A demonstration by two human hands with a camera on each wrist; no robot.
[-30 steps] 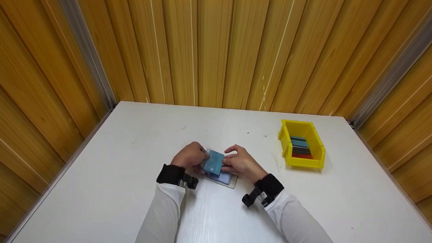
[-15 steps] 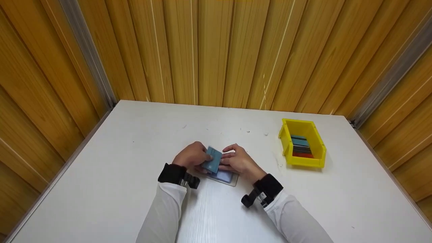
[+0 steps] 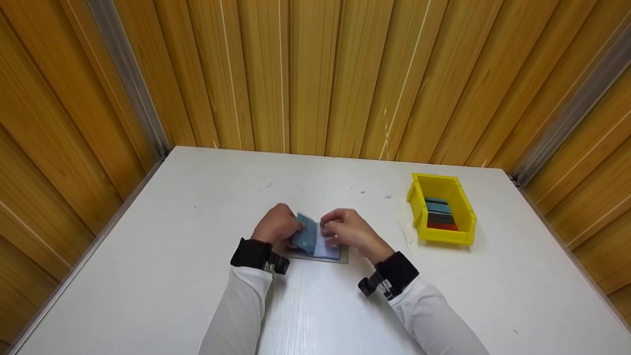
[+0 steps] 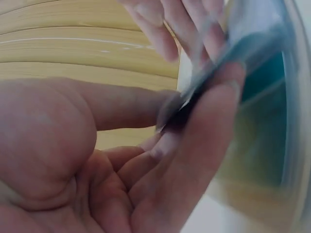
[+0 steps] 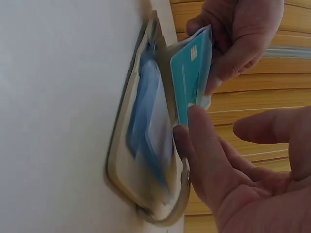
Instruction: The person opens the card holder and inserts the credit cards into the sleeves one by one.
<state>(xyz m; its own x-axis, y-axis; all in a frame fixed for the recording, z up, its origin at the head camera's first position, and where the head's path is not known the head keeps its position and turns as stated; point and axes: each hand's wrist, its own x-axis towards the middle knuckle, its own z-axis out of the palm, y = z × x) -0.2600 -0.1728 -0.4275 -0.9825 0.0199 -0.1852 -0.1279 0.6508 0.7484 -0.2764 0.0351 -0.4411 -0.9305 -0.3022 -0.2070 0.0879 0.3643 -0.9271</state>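
Observation:
A card holder with a beige cover (image 3: 344,256) lies spread on the white table, and its clear bluish sleeves (image 5: 158,116) show in the right wrist view. With thumb and fingers, my left hand (image 3: 277,226) pinches a raised sleeve that has a teal chip card (image 5: 187,73) in it. That sleeve leans left in the head view. Across from it, my right hand (image 3: 354,234) reaches over the pale sleeves; its fingertips are right at the teal card's lower edge, the thumb held apart. In the left wrist view, the left thumb (image 4: 131,107) presses the sleeve's edge.
A yellow bin (image 3: 468,238) stands at the right of the table, with a row of teal, dark and red cards (image 3: 440,214) inside. Wood-patterned panels (image 3: 315,74) rise behind the table and along both sides.
The sleeve with the teal card has swung to the left, baring more of the pale sleeves beneath. My right fingers have come off the card's side and curved over those sleeves.

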